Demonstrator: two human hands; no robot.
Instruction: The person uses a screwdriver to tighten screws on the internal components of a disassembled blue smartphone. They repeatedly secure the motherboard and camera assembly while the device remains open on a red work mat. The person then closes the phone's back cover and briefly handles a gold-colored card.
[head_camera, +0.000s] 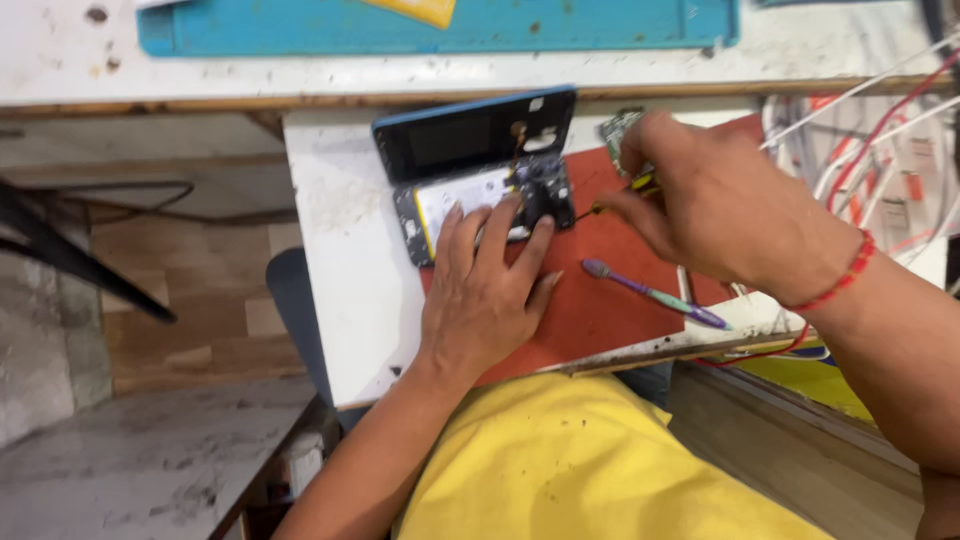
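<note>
Red mat: a rust-red work mat (600, 290) covers the near part of the white surface (340, 270), and the work goes on at its far-left corner.
Phone: an opened phone (480, 195) lies half on the mat and half on the bare white, its back off, a pale battery and a dark board showing; a blue-edged dark panel (470, 130) stands tilted up along its far side.
Left hand: the left hand (485, 290) lies flat, palm down, fingers spread; the fingertips press on the near edge of the phone and pin it. This grip is open, closed round nothing.
Right hand: the right hand (715, 205) has its grip closed on a thin screwdriver (625, 190) with a yellow and black handle, pinched between thumb and fingers.
Phone relative to grip: the phone lies just left of the right hand; the screwdriver's dark shaft points leftward to the phone's right edge, whether it touches I cannot tell.
Wrist: a red beaded band (840, 280) circles the right wrist.
Loose tool: a purple and teal pen-shaped tool (655, 295) lies on the mat, near the right hand and apart from both hands.
Beyond: red and white wires (880, 130) hang at the right; a teal mat (440, 25) rests on the far bench.
</note>
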